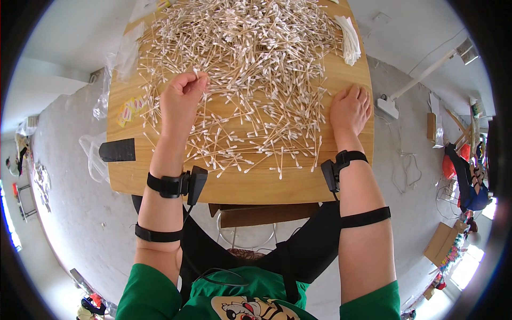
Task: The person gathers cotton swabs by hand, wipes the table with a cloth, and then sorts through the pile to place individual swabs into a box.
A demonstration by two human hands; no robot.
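Observation:
A large heap of wooden-stemmed cotton swabs point(250, 42) covers the back and middle of the table point(160, 184), thinning to scattered swabs near the front. Over the heap's left side, my left hand point(181, 98) is closed in a pinch, with a swab's white tip showing at the fingertips. My right hand point(350, 111) rests on bare wood by the table's right edge, apart from the swabs. Its fingers are curled under, so anything inside them is hidden. Black straps and small devices are on both forearms.
Yellow-and-white packets point(130, 110) and clear plastic bags point(127, 53) lie along the left edge, near a black tape patch point(117, 150). A folded white bundle point(349, 40) sits at the back right. Below the front edge is a brown panel point(266, 214).

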